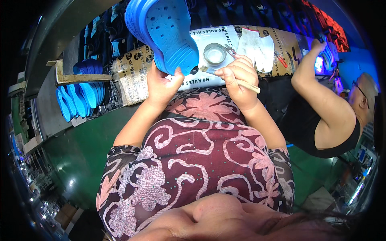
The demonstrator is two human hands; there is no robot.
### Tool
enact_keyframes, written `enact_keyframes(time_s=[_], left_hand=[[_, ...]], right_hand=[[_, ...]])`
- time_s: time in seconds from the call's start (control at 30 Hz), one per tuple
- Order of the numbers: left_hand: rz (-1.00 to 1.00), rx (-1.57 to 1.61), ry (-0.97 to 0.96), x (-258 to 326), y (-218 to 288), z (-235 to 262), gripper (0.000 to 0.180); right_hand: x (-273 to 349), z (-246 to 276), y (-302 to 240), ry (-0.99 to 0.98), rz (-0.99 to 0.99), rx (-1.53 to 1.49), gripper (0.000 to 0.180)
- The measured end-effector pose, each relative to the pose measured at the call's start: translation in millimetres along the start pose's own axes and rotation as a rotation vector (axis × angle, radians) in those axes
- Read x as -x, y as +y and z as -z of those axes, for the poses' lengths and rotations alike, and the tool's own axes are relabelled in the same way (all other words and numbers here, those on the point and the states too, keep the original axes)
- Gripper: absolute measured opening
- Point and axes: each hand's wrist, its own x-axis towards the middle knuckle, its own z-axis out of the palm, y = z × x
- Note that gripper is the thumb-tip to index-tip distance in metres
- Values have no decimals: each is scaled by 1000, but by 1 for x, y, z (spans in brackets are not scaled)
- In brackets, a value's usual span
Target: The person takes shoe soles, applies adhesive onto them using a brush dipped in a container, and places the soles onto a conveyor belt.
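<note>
My left hand (161,86) grips the lower rim of a stack of blue clog shoes (165,34), held up in front of me with the perforated top of the front one facing me. My right hand (238,78) holds a small brush with a wooden handle (247,85), its bristle tip touching the clog's edge beside a black rivet (194,70). A round metal tin (214,54) sits on the bench just behind the brush.
A bench (136,76) covered with printed cardboard runs across the top, with white cloth gloves (257,48) and red-handled pliers (281,60) on it. More blue clogs (78,96) are stacked at the left. Another person in a black top (321,116) works at my right.
</note>
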Motion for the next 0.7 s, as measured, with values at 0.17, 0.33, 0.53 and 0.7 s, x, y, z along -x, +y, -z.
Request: enact_keyframes(time_s=[0.17, 0.33, 0.53, 0.7], left_hand=[[-116, -50, 54, 1, -7, -7, 40], [-281, -164, 68, -1, -13, -5, 39], [-349, -164, 106, -2, -15, -7, 39], [-383, -257, 39, -3, -12, -3, 35]], right_hand=[[-7, -7, -3, -60, 106, 28, 16], [-1, -5, -2, -44, 19, -31, 17], [-4, -8, -4, -2, 29, 11, 19], [-3, -7, -7, -59, 52, 46, 20]])
